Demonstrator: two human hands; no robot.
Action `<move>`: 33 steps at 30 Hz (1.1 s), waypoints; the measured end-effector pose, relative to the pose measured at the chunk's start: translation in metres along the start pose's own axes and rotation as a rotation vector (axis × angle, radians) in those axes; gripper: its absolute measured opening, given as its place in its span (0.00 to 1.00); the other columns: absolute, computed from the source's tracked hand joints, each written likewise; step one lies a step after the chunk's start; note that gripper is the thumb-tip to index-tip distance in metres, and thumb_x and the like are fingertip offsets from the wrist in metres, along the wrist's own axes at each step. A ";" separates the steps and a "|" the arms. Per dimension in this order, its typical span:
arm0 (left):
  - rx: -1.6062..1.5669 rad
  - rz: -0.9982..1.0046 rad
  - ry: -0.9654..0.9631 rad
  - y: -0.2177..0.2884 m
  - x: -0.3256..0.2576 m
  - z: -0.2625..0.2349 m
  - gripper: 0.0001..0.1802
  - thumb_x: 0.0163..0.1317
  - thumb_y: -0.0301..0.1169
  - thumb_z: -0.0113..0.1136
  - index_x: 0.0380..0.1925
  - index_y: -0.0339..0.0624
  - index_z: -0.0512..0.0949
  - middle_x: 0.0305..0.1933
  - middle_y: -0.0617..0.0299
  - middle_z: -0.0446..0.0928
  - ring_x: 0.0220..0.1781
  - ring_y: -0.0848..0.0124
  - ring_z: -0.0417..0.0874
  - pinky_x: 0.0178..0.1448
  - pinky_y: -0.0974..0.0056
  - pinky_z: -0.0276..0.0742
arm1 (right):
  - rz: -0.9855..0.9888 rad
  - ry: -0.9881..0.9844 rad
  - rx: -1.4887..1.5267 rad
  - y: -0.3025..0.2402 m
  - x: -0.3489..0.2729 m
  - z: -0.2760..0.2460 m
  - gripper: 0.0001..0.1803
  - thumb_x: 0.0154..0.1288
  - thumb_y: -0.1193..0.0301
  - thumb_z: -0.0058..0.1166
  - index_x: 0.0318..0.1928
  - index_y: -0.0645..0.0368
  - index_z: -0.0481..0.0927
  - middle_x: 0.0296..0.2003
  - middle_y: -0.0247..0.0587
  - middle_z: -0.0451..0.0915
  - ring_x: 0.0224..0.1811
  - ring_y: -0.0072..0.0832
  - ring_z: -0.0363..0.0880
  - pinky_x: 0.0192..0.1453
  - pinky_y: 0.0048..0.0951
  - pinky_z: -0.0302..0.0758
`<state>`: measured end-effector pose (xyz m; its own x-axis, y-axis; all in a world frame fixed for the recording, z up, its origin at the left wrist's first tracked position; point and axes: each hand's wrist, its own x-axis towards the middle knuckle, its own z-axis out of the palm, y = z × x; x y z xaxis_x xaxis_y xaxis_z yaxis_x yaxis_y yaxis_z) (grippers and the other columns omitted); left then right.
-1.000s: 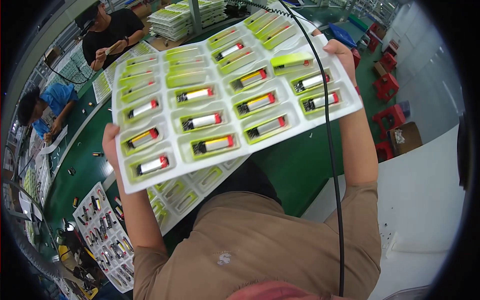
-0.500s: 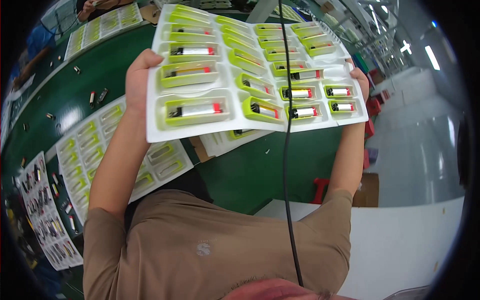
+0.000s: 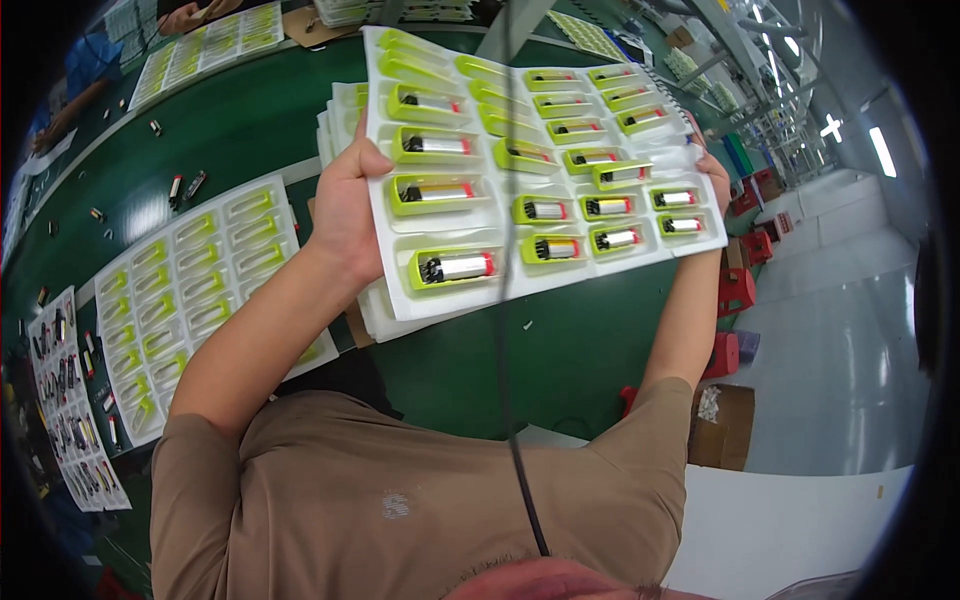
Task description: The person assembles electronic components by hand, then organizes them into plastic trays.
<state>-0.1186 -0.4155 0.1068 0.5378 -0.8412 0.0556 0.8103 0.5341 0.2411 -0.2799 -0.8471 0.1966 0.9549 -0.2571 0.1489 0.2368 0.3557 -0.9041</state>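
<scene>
A white plastic tray [image 3: 502,292] is held up in front of me, tilted, between my two hands. Its compartments hold light-green cases, many with a silver cylindrical cell [image 3: 455,268] that has a red end and black wires. My left hand [image 3: 348,215] is closed on the tray's left edge, thumb on top. At the far right edge my right hand [image 3: 713,180] grips it too, its fingers partly hidden behind the tray. Under the held tray lies a stack of similar trays [image 3: 385,318], mostly covered by it.
On the green table [image 3: 470,365], a tray of green cases [image 3: 185,290] lies at left. Beyond it is a tray of loose cells [image 3: 75,400], with several cells scattered around. A black cable [image 3: 520,470] hangs across the view. Another person's hand [image 3: 180,18] is at the far left. Red stools [image 3: 737,290] stand at right.
The held tray's left side and my left hand have moved right and lower in view. More of the tray stack underneath now shows. Both hands keep their hold.
</scene>
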 end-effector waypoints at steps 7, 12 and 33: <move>0.387 0.056 0.064 0.003 -0.011 0.021 0.45 0.55 0.17 0.40 0.78 0.46 0.49 0.73 0.47 0.65 0.74 0.51 0.70 0.76 0.44 0.69 | 0.159 0.010 -0.040 0.020 0.008 -0.050 0.48 0.53 0.79 0.43 0.79 0.60 0.54 0.76 0.56 0.60 0.74 0.51 0.67 0.79 0.49 0.64; 0.748 0.135 0.130 0.005 -0.030 0.028 0.49 0.57 0.12 0.45 0.80 0.35 0.41 0.78 0.45 0.57 0.75 0.55 0.68 0.79 0.54 0.61 | 0.308 0.095 -0.593 0.009 0.006 -0.068 0.37 0.64 0.80 0.48 0.76 0.57 0.63 0.67 0.48 0.74 0.64 0.35 0.78 0.68 0.40 0.76; 1.897 0.329 -0.025 0.072 -0.128 -0.011 0.25 0.68 0.28 0.60 0.66 0.47 0.75 0.78 0.53 0.63 0.80 0.55 0.61 0.80 0.52 0.55 | -0.273 -0.006 -1.876 0.008 -0.021 -0.035 0.09 0.73 0.73 0.53 0.46 0.65 0.82 0.43 0.47 0.81 0.48 0.42 0.82 0.52 0.33 0.76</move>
<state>-0.1268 -0.2685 0.1064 0.5773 -0.7514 0.3196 -0.5906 -0.1140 0.7989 -0.3042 -0.8704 0.1724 0.9317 -0.1251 0.3410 -0.1091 -0.9918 -0.0659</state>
